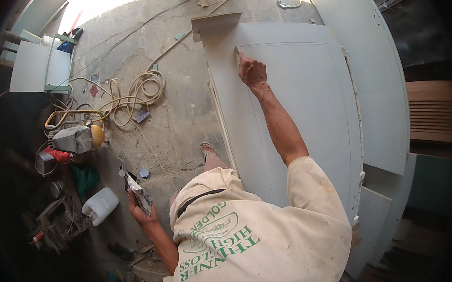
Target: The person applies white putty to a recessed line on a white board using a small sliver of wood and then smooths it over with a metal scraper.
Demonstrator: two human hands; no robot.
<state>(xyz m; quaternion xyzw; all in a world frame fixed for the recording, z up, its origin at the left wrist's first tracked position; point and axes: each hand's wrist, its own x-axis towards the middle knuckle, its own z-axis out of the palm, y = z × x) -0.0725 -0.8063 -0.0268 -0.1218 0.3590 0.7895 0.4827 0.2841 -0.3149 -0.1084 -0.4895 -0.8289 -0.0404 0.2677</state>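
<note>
A board bearing white paste is gripped in the left hand, held above the floor. The right hand is curled at the upper-left corner of the pale panel's groove (whether a thin tool is pinched there cannot be told). The groove could be marred by uneven pressure; paste could be spilled by tilting.

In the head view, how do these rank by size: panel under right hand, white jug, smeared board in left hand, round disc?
1. Panel
2. White jug and smeared board, too alike to rank
3. Round disc
</note>
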